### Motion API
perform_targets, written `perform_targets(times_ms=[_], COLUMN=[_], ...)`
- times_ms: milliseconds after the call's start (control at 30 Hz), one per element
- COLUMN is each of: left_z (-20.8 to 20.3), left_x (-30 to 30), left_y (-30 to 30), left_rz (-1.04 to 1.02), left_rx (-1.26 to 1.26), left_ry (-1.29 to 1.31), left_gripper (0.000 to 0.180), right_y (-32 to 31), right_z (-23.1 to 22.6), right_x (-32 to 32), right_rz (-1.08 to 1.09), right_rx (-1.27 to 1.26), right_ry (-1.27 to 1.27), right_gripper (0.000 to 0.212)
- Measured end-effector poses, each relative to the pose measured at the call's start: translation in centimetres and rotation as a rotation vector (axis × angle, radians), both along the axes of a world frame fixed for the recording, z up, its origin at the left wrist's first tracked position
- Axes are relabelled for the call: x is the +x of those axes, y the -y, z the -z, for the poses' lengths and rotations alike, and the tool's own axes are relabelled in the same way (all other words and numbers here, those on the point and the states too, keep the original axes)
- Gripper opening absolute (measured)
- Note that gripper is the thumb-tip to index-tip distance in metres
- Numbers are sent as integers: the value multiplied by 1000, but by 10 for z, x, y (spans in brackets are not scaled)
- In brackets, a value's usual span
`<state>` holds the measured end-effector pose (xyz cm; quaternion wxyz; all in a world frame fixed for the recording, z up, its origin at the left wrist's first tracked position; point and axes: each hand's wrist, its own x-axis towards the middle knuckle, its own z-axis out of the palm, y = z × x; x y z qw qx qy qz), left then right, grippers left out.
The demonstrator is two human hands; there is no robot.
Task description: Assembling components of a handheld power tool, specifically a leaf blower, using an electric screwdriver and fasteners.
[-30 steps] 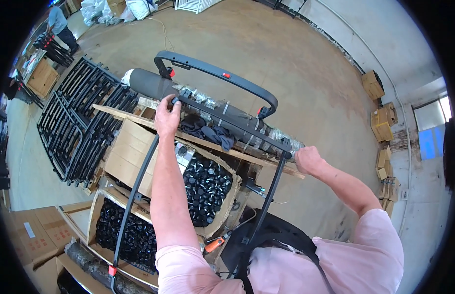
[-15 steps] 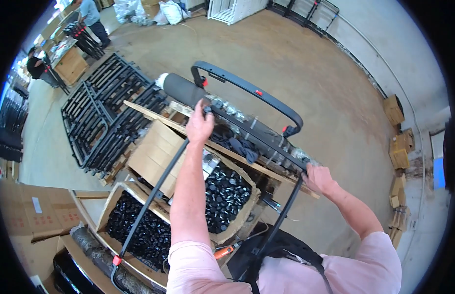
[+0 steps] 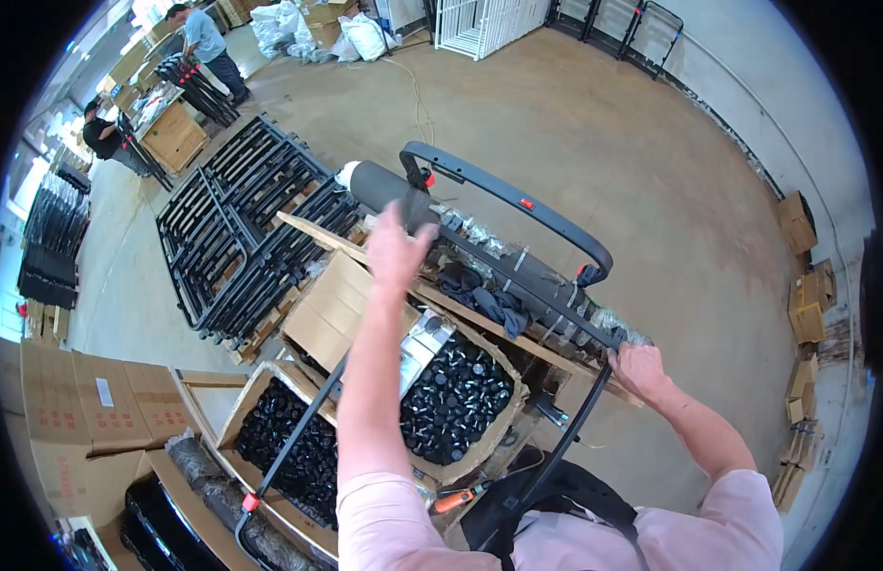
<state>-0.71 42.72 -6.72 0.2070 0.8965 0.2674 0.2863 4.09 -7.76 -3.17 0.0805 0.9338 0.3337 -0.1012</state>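
A black tubular metal frame (image 3: 518,278) lies across a wrapped roll before me, with side tubes running back toward my body. Its raised curved handle (image 3: 513,186) carries red clips. My left hand (image 3: 396,249), slightly blurred, is over the frame's left corner, thumb apart from the fingers, and I see nothing in it. At the right corner my right hand (image 3: 639,369) is closed round the tube joint, next to a small black knob (image 3: 617,337). Beneath my left arm stand two boxes of black knob-headed bolts, one at the right (image 3: 456,404) and one at the left (image 3: 284,433).
Stacked black frames (image 3: 246,228) rest on a pallet at the left. A cardboard flap (image 3: 327,309), a wooden board (image 3: 546,350), dark cloth (image 3: 489,303) and an orange-handled tool (image 3: 453,501) are close by. Two people (image 3: 208,48) work far left. Cartons (image 3: 805,305) line the right wall.
My left hand has come off the knob at the frame's left corner and its thumb has spread. The right hand keeps its hold. The whole view has shifted slightly.
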Motion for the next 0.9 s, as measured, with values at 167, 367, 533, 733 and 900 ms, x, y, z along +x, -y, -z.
perform_targets(times_ms=[167,367,533,733,900], left_z=[-1,20,-9,-2,20], left_x=[-8,-40,25,46,29], left_y=[-3,-46,25,20,2], left_rz=[-26,-290,-38,132,196], left_rx=[171,21,47,177,352], left_ry=[-142,-281,-696,-696,-632], left_gripper=[90,51,74,52,50], right_y=[7,2,-10,12,-12], right_z=[1,-7,-32,-25,-41], right_x=[5,2,-2,5,7], right_rz=[-5,18,-7,-133,-37], right_rx=[26,12,-20,-16,-179], right_ry=[38,-7,-118,-118,-179], right_gripper=[48,49,47,41,40])
